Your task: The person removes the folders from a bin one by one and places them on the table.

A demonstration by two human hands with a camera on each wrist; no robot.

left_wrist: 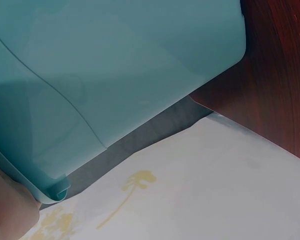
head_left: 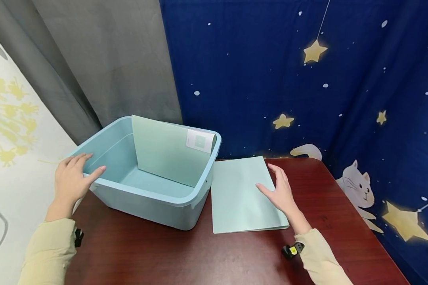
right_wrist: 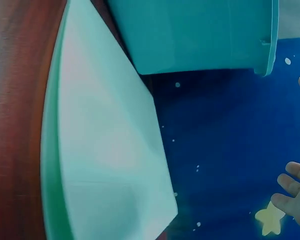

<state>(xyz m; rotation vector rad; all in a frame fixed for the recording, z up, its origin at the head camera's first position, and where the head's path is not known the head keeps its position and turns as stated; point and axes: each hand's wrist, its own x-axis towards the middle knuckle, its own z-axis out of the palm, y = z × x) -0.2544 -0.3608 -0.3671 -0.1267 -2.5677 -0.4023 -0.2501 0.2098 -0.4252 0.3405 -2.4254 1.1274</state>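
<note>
Navy curtain printed with stars hangs behind a red-brown bench, where a pale green folder lies flat just to the right of a blue tub. It looks light and fairly stiff, likely card or thin plastic; its sheen suggests that it could slide a little under a fingertip. Its two covers part along the near edge, wider toward the right, so a hold on one layer alone would probably let the other swing loose; pinching both covers together at the right edge seems surest. Over that side hangs the right hand, its fingers and thumb well apart with nothing between them; the right wrist view shows them clear of the folder. Inside the tub, a second green folder leans upright near the back wall, with a white label at its upper right corner. This tub is probably rigid plastic, light for its bulk, and best held by its rolled rim. At its left front corner the left hand rests on the rim, fingers loosely extended over the inside, thumb spread away. Beyond stand a gray curtain and a white cloth with yellow flowers.
</note>
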